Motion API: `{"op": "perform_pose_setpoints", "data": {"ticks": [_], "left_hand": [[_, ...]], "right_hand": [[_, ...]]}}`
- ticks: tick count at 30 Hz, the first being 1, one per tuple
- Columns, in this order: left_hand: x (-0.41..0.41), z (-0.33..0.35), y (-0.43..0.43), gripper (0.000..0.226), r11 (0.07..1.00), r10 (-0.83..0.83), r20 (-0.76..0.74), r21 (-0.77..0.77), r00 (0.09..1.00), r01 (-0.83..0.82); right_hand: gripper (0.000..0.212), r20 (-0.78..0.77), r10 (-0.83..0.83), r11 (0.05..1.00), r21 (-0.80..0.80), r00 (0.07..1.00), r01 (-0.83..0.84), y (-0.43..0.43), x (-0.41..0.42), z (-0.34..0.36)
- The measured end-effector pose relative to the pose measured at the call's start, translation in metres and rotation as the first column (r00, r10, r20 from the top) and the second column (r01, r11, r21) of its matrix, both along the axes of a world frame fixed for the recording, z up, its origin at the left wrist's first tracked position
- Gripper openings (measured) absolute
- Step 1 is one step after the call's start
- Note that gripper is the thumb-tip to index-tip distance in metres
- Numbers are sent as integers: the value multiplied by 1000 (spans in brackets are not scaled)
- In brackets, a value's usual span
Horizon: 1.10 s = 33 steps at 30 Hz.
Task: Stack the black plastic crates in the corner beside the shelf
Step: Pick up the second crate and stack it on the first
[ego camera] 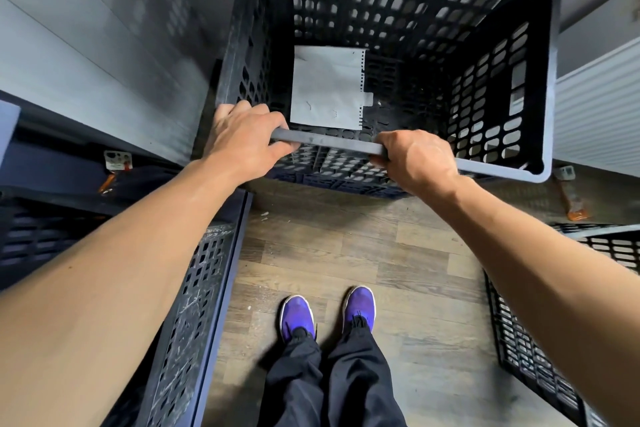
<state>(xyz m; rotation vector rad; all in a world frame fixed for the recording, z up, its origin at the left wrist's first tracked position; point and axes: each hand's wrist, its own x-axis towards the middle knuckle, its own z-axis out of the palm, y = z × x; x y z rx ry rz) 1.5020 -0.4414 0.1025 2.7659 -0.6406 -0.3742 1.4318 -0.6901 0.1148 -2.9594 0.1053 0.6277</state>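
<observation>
A tall black plastic crate (540, 80) with perforated walls stands in the corner ahead of me, seen from above. Both hands grip its near rim: my left hand (242, 139) at the near left corner, my right hand (412, 159) further right along the same edge. A white sheet of paper (327, 87) lies on the bottom inside it. Under the near rim the top of another black crate (332, 177) shows, so the held one seems to sit on or in it.
A black crate (194, 305) stands at my left, another (530, 350) at the lower right. Grey walls close the corner at left and back; a white ribbed panel (599, 114) is at right. My purple shoes (329, 312) stand on the wood-look floor.
</observation>
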Motion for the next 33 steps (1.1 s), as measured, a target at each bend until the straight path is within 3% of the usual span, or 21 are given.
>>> {"op": "perform_pose_setpoints", "data": {"ticks": [11, 21, 25, 33], "left_hand": [[-9, -2, -6, 17, 998, 9, 25, 59, 1000, -10], [-9, 0, -5, 18, 995, 10, -55, 98, 998, -5], [-9, 5, -4, 22, 994, -12, -81, 112, 997, 21], [-22, 12, -21, 43, 991, -17, -132, 131, 991, 35]], "right_hand": [[25, 17, -40, 999, -12, 999, 40, -2, -8, -10], [19, -35, -20, 1000, 18, 999, 21, -1, -7, -5], [12, 37, -10, 1000, 2, 999, 10, -1, -12, -7], [40, 112, -59, 994, 101, 992, 48, -10, -45, -2]]}}
